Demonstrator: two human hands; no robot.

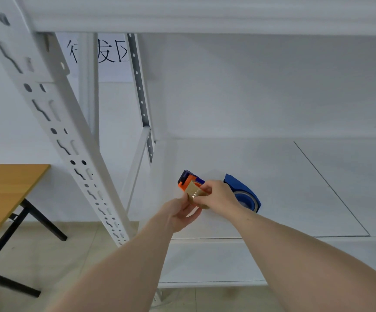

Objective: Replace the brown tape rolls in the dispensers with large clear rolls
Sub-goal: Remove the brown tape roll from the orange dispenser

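We pinch the brown tape roll [196,195] between both hands' fingers [201,198], its dispenser [188,180] just beyond, up-left.

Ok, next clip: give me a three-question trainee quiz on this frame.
1. True or false: both hands hold the brown tape roll.
2. Where does the second blue dispenser lie? A) white shelf B) wooden table C) floor
3. Fill in: the dispenser being handled has an ____ part beside its dark blue body.

Key: 1 true; 2 A; 3 orange.
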